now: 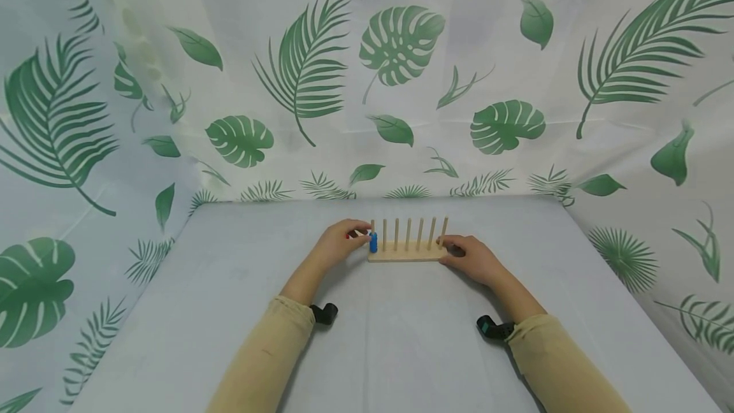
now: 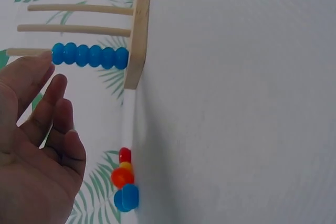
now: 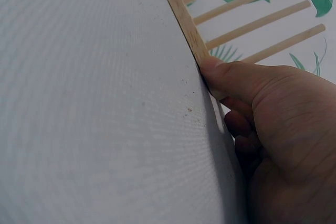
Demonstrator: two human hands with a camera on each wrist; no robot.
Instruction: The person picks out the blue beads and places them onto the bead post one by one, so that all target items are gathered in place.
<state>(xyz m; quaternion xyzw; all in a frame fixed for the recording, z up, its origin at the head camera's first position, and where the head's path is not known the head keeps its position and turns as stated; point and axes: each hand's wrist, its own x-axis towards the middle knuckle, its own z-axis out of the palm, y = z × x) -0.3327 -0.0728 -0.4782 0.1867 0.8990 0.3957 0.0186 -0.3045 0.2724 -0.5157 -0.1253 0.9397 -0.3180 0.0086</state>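
A wooden peg rack (image 1: 406, 255) with a row of upright pegs stands on the table. A stack of blue beads (image 2: 89, 56) sits on its leftmost peg (image 2: 23, 52). My left hand (image 1: 336, 244) is at that peg, thumb and finger pinching at the top blue bead; the other fingers curl loosely beside it. At the opposite end my right hand (image 1: 471, 259) grips the rack's base, thumb on its front edge (image 3: 181, 17). The fingers behind the base are partly hidden.
Left of the rack, loose red (image 2: 125, 155), orange (image 2: 122, 177) and blue beads (image 2: 129, 196) lie close together, mostly hidden by the left hand in the head view. A leaf-printed cloth (image 1: 401, 101) rises behind the pale table (image 1: 407, 336).
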